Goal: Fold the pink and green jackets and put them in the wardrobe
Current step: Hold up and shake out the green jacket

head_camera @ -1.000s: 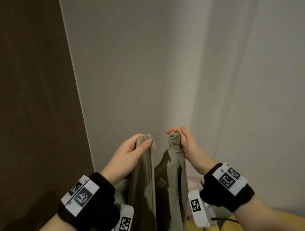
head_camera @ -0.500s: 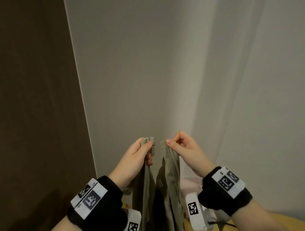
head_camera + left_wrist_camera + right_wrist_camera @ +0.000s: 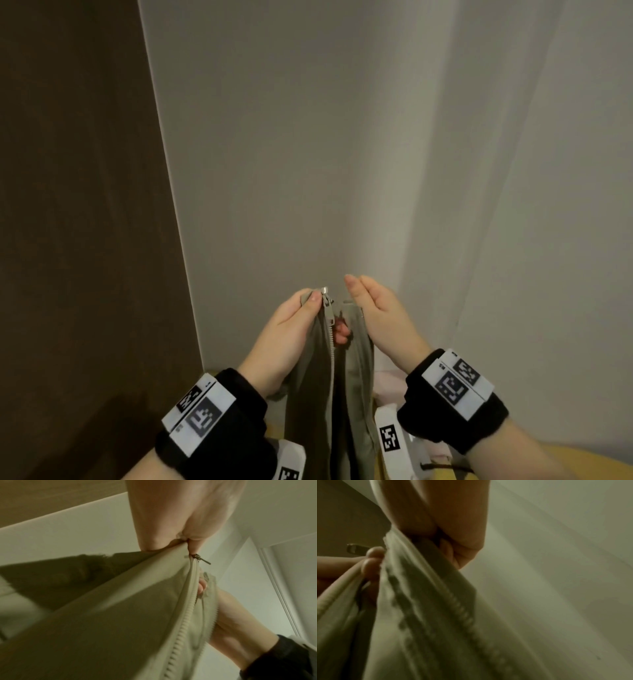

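Your left hand [image 3: 287, 329] and right hand [image 3: 383, 315] each pinch a top front edge of the hanging green jacket [image 3: 346, 394], zipper pull [image 3: 327, 303] between them.

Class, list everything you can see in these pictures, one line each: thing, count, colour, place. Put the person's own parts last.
Green jacket: one, olive green, held up hanging between both hands, front unzipped.
Zipper pull: one, green with a metal slider, at the top of the left front edge.
Pink jacket: one, pale pink, low behind the green jacket, mostly hidden.
Wall: one, pale grey, ahead.
Brown panel: one, dark brown, at left.
Wrist bands: two, black with white coded tags, on both wrists.
Left hand: one, pinches the left front edge.
Right hand: one, holds the right front edge.
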A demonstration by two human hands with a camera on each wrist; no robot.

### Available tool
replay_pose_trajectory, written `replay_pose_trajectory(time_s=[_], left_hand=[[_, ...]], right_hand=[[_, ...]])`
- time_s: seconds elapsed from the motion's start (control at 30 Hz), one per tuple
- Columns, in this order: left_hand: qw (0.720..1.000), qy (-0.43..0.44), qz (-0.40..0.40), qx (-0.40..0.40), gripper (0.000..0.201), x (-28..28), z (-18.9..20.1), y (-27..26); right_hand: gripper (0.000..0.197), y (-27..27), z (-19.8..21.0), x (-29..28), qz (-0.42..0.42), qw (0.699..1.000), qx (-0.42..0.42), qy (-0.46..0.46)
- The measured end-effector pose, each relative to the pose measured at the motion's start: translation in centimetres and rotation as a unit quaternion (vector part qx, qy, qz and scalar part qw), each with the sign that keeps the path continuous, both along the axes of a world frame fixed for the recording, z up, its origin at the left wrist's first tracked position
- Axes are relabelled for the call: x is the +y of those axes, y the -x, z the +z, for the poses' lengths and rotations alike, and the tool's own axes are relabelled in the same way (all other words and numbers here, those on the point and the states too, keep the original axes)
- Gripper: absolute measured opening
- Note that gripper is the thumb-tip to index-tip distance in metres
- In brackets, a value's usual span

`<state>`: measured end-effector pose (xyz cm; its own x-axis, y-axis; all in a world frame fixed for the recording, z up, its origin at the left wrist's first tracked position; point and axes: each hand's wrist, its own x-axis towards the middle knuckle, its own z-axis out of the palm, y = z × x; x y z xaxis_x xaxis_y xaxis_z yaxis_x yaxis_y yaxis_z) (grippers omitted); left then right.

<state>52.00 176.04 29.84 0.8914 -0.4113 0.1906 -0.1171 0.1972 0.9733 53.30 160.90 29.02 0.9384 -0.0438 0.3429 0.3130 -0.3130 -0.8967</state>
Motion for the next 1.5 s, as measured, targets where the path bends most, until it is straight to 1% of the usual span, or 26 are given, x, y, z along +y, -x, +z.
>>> replay_pose_trajectory(time_s=[0.07,0.17,0.2,0.27,0.3,0.33,0.37,0.4,0.47,0.5,0.67,0.77,0.87,0.97,1.13,1.27,1.4,1.5], left_hand=[[1.000,0.000,0.008,0.006,0.028,0.1,0.0,0.0],[1.000,-0.003,0.022,0.010,0.026,0.2,0.2,-0.2],[1.000,-0.003,0.026,0.012,0.026,0.2,0.2,-0.3],[0.999,0.002,0.033,0.019,0.026,0.2,0.2,-0.4],[0.999,0.003,0.036,0.021,0.025,0.2,0.2,-0.5],[0.999,0.004,0.041,0.024,0.025,0.2,0.2,-0.6],[0.999,0.007,0.045,0.028,0.025,0.2,0.1,-0.7],[0.998,0.008,0.049,0.029,0.024,0.2,0.0,-0.9],[0.998,0.005,0.056,0.023,0.024,0.2,-0.2,-1.2],[0.998,0.003,0.058,0.019,0.024,0.2,-0.3,-1.3],[0.998,-0.033,0.060,-0.014,0.025,0.3,-0.6,-1.6],[0.996,-0.044,0.066,-0.033,0.026,0.2,-0.6,-1.7],[0.995,-0.056,0.068,-0.050,0.030,0.1,-0.6,-1.8],[0.994,-0.054,0.074,-0.055,0.025,0.2,-0.6,-1.9],[0.992,-0.072,0.068,-0.075,0.024,0.5,-0.8,-2.2],[0.984,-0.116,0.069,-0.118,0.027,0.5,-1.0,-2.3],[0.963,-0.194,0.056,-0.180,0.034,0.7,-1.3,-2.6],[0.958,-0.228,0.038,-0.167,0.033,0.9,-1.4,-3.1]], right_hand=[[0.038,-0.2,0.0,-0.3,-0.012,1.000,-0.004,-0.003],[0.035,-0.5,0.0,-1.1,-0.040,0.998,0.006,0.048],[0.029,-0.7,-0.2,-1.4,-0.030,0.998,0.022,0.046],[0.009,-0.7,-0.2,-1.6,0.013,0.998,0.057,0.016],[0.012,-0.8,-0.3,-1.8,0.031,0.997,0.068,0.009],[0.022,-0.7,-0.3,-1.9,0.045,0.996,0.072,0.005],[0.026,-0.7,-0.4,-2.0,0.059,0.996,0.070,0.011],[0.024,-0.6,-0.4,-2.0,0.072,0.996,0.058,0.020],[0.011,-0.5,-0.3,-1.8,0.106,0.993,0.032,0.039],[0.007,-0.5,-0.3,-1.7,0.111,0.993,0.022,0.044],[0.010,-0.6,-0.1,-1.1,0.073,0.993,-0.024,0.084],[0.011,-0.8,-0.2,-0.7,0.071,0.994,-0.038,0.076],[0.009,-0.8,-0.2,-0.4,0.075,0.993,-0.039,0.077],[0.009,-0.7,-0.1,-0.3,0.089,0.994,-0.024,0.057],[0.009,-0.7,0.2,-0.2,0.092,0.994,-0.028,0.047],[0.010,-0.8,0.2,0.0,0.089,0.994,-0.030,0.048],[0.014,-1.3,-0.2,-0.3,0.067,0.992,-0.066,0.088],[0.015,-1.3,-0.5,-0.1,0.055,0.990,-0.078,0.105]])
